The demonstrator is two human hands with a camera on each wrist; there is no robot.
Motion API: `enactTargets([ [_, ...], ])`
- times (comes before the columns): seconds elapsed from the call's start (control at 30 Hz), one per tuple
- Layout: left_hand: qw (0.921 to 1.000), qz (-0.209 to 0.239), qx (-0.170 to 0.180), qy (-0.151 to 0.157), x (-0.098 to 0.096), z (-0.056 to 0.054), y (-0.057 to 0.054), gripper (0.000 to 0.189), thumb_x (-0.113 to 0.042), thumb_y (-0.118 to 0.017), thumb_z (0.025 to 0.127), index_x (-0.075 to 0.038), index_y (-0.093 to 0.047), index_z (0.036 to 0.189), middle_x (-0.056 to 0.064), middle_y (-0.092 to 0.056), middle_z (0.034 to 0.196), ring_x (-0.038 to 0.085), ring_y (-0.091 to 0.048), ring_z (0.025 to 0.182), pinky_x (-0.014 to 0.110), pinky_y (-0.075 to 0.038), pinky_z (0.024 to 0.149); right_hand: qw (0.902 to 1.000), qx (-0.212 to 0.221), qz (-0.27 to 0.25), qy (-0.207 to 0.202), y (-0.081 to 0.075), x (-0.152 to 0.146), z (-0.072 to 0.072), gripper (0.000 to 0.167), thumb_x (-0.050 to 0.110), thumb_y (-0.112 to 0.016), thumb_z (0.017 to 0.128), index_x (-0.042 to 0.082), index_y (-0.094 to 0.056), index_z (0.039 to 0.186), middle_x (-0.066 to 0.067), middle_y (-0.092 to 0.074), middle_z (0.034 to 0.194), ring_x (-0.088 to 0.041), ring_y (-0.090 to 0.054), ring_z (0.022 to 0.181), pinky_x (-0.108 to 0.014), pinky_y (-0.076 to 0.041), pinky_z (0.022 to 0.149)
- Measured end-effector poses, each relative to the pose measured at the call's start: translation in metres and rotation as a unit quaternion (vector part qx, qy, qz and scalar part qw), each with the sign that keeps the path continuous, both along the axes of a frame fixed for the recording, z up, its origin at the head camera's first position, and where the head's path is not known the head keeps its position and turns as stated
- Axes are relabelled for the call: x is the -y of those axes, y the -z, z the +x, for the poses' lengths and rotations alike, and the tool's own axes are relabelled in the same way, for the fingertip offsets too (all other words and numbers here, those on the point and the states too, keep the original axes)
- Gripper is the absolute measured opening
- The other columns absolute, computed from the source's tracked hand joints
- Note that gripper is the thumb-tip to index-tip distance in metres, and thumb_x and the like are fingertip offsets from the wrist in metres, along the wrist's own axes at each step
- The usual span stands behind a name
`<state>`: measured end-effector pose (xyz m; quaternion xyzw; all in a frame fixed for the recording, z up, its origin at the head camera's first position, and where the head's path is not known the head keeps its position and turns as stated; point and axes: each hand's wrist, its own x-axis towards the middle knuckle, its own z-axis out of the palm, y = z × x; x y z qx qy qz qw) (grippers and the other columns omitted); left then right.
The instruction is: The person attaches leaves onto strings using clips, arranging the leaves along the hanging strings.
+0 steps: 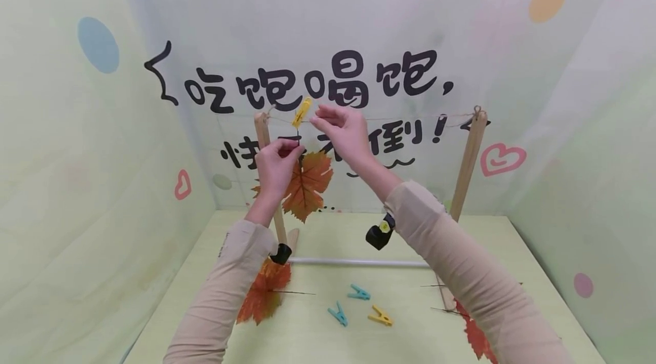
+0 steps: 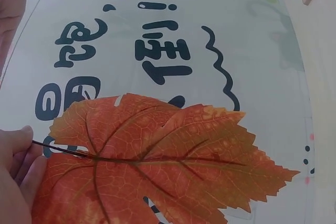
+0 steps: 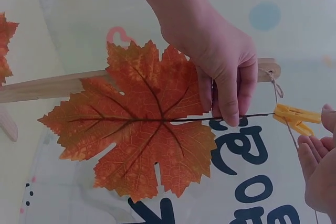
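My left hand (image 1: 275, 169) pinches the thin dark stem of an orange-red maple leaf (image 1: 308, 183) between thumb and fingers. The leaf hangs below those fingertips, its blade spread flat. Above them, a yellow clothespin (image 1: 302, 113) sits on the twine (image 1: 389, 119), and the stem's upper end reaches its jaws in the right wrist view. Just right of the clothespin is my right hand (image 1: 345, 131), thumb and fingers parted around the handle end of the clothespin (image 3: 296, 116) with a small gap showing.
Two wooden posts (image 1: 467, 167) hold the twine, joined low down by a white rod (image 1: 353, 262). On the table lie two teal clothespins (image 1: 338, 314), a yellow clothespin (image 1: 380, 315), an orange leaf (image 1: 263, 293) at left and red leaves (image 1: 476, 332) at right, partly behind my sleeve.
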<state>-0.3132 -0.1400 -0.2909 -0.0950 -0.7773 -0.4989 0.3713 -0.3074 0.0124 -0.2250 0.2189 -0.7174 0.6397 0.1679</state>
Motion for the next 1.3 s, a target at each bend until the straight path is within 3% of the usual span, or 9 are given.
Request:
enactTargets([
  [0.5,0.9996,-0.004,-0.023,-0.015,-0.001,0.003,0.002,0.014,-0.011,-0.070,0.079,0.001,-0.069,0.086,0.012,-0.069,0.082,0.019,-0.061,0.068,0.015,-0.047,0.059,1.0000,0.003,0.001,0.003,0.020,-0.044,0.021,0.035,0.010,-0.069,0.080,0.000,-0.061,0.112,-0.013,-0.065,0.105,-0.016,-0.062,0.094,-0.025,-0.048,0.084],
  [0.93,0.9992,-0.004,-0.037,-0.011,0.002,0.011,0.000,0.016,-0.011,-0.070,0.079,0.001,-0.069,0.089,0.012,-0.068,0.084,0.019,-0.064,0.072,0.022,-0.052,0.067,0.9989,0.031,0.032,0.013,0.045,-0.083,0.026,0.037,0.011,-0.069,0.080,-0.001,-0.058,0.114,-0.015,-0.063,0.108,-0.016,-0.060,0.096,-0.023,-0.047,0.085],
  [1.13,0.9987,-0.022,-0.047,0.002,0.006,0.016,0.005,0.014,-0.008,-0.071,0.078,0.002,-0.069,0.088,0.013,-0.068,0.084,0.020,-0.065,0.071,0.020,-0.052,0.066,0.9979,0.036,0.050,0.021,0.059,-0.098,0.027,0.038,0.010,-0.068,0.080,-0.001,-0.057,0.115,-0.016,-0.062,0.109,-0.014,-0.060,0.095,-0.023,-0.047,0.085],
  [1.3,0.9980,-0.043,-0.046,0.010,0.009,0.022,0.014,0.013,-0.006,-0.070,0.078,0.002,-0.069,0.088,0.014,-0.068,0.084,0.022,-0.064,0.070,0.015,-0.050,0.063,0.9961,0.054,0.067,0.016,0.072,-0.112,0.033,0.041,0.012,-0.067,0.082,-0.001,-0.054,0.118,-0.015,-0.061,0.112,-0.020,-0.058,0.101,-0.025,-0.046,0.088],
])
